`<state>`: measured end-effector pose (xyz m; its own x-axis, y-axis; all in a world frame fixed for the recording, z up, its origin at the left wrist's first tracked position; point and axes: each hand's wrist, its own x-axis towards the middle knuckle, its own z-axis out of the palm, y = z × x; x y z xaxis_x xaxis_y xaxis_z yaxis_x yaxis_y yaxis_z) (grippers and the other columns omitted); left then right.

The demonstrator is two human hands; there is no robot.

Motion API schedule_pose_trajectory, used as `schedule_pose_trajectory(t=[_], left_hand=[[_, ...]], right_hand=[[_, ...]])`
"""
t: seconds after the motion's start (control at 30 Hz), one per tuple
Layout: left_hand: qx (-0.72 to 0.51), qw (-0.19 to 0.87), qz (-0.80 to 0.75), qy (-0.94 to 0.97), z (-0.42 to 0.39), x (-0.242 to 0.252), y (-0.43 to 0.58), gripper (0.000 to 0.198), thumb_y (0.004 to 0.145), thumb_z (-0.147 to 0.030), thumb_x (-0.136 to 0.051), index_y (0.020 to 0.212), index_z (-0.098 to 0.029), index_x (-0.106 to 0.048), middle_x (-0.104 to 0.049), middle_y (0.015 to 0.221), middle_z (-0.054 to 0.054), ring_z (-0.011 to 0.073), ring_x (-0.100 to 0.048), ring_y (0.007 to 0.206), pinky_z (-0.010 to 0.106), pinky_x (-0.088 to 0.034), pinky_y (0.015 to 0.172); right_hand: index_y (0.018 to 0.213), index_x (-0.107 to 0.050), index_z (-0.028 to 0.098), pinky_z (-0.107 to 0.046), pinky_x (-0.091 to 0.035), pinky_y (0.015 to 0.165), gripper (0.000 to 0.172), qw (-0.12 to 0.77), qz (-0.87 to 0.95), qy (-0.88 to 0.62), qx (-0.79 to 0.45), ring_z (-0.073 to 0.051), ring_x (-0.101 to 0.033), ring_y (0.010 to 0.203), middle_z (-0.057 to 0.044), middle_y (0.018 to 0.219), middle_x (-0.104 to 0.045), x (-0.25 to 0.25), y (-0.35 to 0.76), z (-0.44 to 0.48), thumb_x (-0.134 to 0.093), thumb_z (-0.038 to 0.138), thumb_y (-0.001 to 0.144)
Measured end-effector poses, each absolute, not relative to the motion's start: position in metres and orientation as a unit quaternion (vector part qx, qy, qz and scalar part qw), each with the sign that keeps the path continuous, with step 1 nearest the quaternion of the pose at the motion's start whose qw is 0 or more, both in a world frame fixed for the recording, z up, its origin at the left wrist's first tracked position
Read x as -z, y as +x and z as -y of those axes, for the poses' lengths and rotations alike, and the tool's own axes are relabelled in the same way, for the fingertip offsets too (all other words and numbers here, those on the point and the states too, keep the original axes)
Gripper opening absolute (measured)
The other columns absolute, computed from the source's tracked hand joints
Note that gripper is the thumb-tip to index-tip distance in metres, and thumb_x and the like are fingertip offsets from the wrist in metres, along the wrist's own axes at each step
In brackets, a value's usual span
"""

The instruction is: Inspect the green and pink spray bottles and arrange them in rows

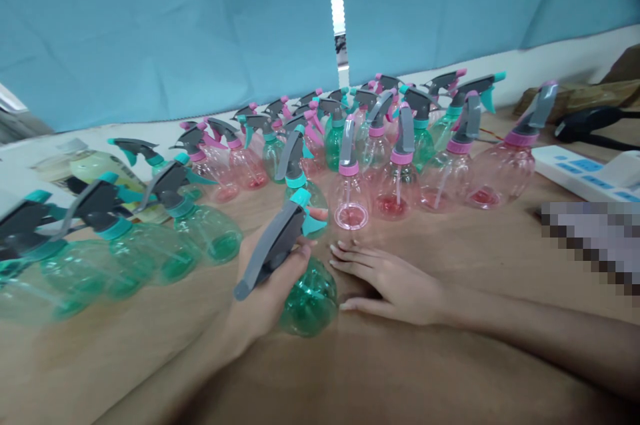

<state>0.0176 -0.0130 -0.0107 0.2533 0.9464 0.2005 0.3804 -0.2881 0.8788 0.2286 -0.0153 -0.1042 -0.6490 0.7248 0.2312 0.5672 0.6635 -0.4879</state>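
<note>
A green spray bottle (311, 299) with a grey and teal trigger head is in my left hand (273, 281). The fingers wrap round its neck below the head, and one fingertip shows by the teal trigger. My right hand (387, 276) lies palm down on the table just right of that bottle, fingers stretched out and holding nothing. Directly beyond it stands a pink spray bottle (351, 195) with a grey head. Another green bottle with a teal collar (296, 181) stands behind the held one, partly hidden by it.
Several green spray bottles (210, 235) stand on the left of the wooden table (380, 371). Many pink and green ones (440, 178) crowd the back and right. A white power strip (580, 171) and a pixelated object (595, 238) lie at right. A blue sheet (200, 25) hangs behind.
</note>
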Motion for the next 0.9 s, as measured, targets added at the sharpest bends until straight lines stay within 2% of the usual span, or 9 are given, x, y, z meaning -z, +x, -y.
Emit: schedule_pose_trajectory(t=[0.1,0.23,0.4,0.5,0.63,0.77,0.9], left_hand=[[-0.386,0.349,-0.47,0.713,0.014,0.007,0.021,0.022,0.082,-0.035,-0.056,0.095,-0.025,-0.071,-0.068,0.085,0.001,0.0204,-0.061,0.079,0.033,-0.048,0.074],[-0.377,0.336,-0.468,0.725,0.013,0.003,0.023,0.023,0.083,-0.034,-0.055,0.098,-0.025,-0.07,-0.07,0.09,0.001,0.0209,-0.061,0.084,0.033,-0.047,0.078],[-0.376,0.346,-0.476,0.715,0.012,0.002,0.024,0.02,0.079,-0.036,-0.057,0.092,-0.025,-0.069,-0.064,0.071,0.0,0.0226,-0.063,0.08,0.033,-0.049,0.071],[-0.384,0.35,-0.476,0.71,0.012,0.002,0.024,0.017,0.078,-0.036,-0.058,0.085,-0.024,-0.066,-0.059,0.066,-0.001,0.0226,-0.063,0.077,0.033,-0.049,0.07],[-0.384,0.376,-0.465,0.704,0.01,0.005,0.021,0.015,0.08,-0.035,-0.057,0.084,-0.024,-0.067,-0.065,0.079,0.001,0.0198,-0.063,0.076,0.032,-0.05,0.071],[-0.389,0.373,-0.457,0.707,0.008,0.012,0.017,0.014,0.082,-0.032,-0.056,0.078,-0.024,-0.067,-0.069,0.089,0.002,0.0205,-0.065,0.083,0.034,-0.052,0.081],[-0.386,0.375,-0.451,0.712,0.007,0.013,0.015,0.021,0.082,-0.028,-0.055,0.098,-0.027,-0.067,-0.071,0.098,0.002,0.0217,-0.065,0.091,0.036,-0.05,0.087]], right_hand=[[0.145,-0.04,0.015,-0.047,-0.027,0.116,0.071,0.211,0.888,-0.363,-0.188,-0.027,-0.032,0.141,-0.011,0.151,-0.037,0.104,0.228,0.015,-0.05,0.06,0.09],[0.145,-0.04,0.013,-0.045,-0.026,0.117,0.072,0.2,0.891,-0.364,-0.184,-0.026,-0.031,0.141,-0.011,0.151,-0.037,0.103,0.228,0.015,-0.049,0.059,0.091],[0.144,-0.039,0.009,-0.044,-0.026,0.117,0.075,0.19,0.893,-0.364,-0.182,-0.027,-0.03,0.141,-0.013,0.152,-0.035,0.103,0.229,0.015,-0.048,0.06,0.091],[0.146,-0.038,0.011,-0.045,-0.026,0.117,0.075,0.194,0.893,-0.364,-0.183,-0.026,-0.03,0.142,-0.012,0.152,-0.035,0.104,0.229,0.015,-0.048,0.061,0.091],[0.145,-0.039,0.015,-0.047,-0.027,0.116,0.072,0.21,0.886,-0.365,-0.194,-0.027,-0.032,0.141,-0.012,0.151,-0.037,0.105,0.228,0.015,-0.049,0.06,0.09],[0.145,-0.039,0.013,-0.046,-0.027,0.116,0.074,0.209,0.887,-0.363,-0.194,-0.027,-0.033,0.141,-0.013,0.151,-0.037,0.104,0.228,0.015,-0.049,0.06,0.09],[0.144,-0.041,0.015,-0.048,-0.028,0.116,0.071,0.223,0.885,-0.358,-0.198,-0.028,-0.034,0.14,-0.013,0.15,-0.037,0.104,0.228,0.015,-0.05,0.06,0.09]])
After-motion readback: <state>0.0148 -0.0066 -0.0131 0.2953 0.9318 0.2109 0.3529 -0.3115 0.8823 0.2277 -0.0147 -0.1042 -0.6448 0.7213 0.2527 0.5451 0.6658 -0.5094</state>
